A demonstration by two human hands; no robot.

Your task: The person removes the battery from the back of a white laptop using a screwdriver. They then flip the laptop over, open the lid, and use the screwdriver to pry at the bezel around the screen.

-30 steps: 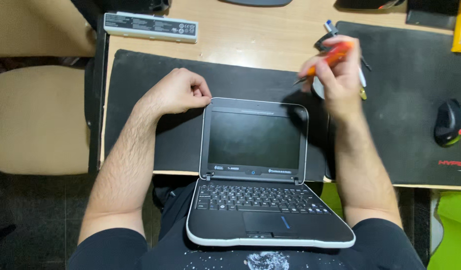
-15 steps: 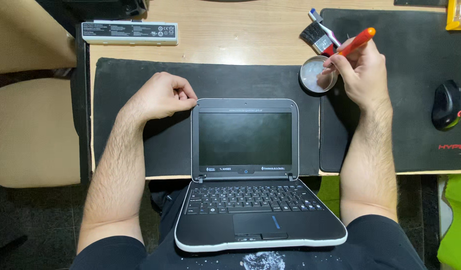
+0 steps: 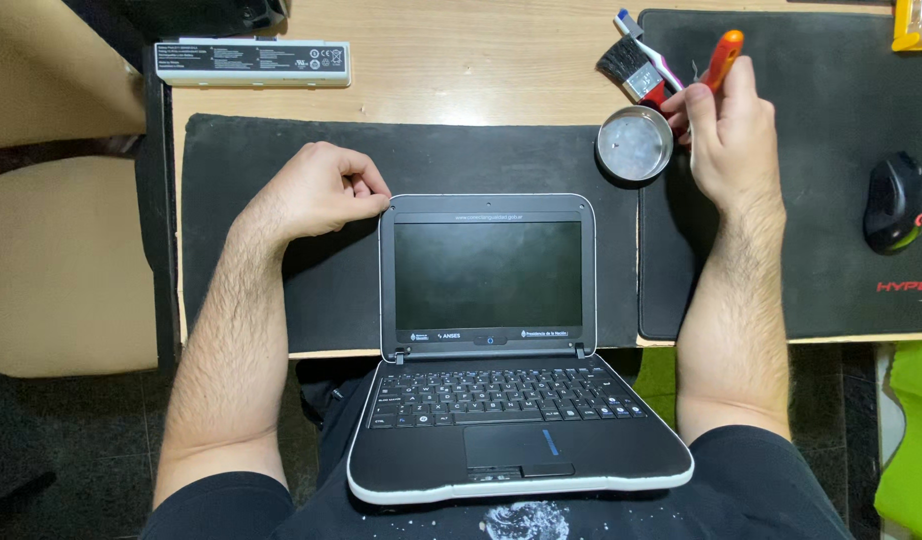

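**Small laptop open on a lap, tool held over the mat**

Nearest the person, a small laptop (image 3: 501, 400) sits open on their lap, its keyboard toward them and its dark screen leaning against the edge of the wooden surface (image 3: 461, 80). Just beyond, the left hand (image 3: 316, 190) rests on a black mat (image 3: 281, 160), fingers curled in a loose fist whose grip holds nothing, knuckles touching the lid's upper left corner. Across on the other side, the right hand (image 3: 731, 140) has its grip closed around an orange-handled screwdriver (image 3: 723, 58). A small round metal tin (image 3: 634, 143) lies just beside that hand, a brush (image 3: 629, 62) behind it. Farther right sits a black mouse (image 3: 896, 200). Farthest back on the left, a long white battery pack (image 3: 253, 62) lies on the wood.
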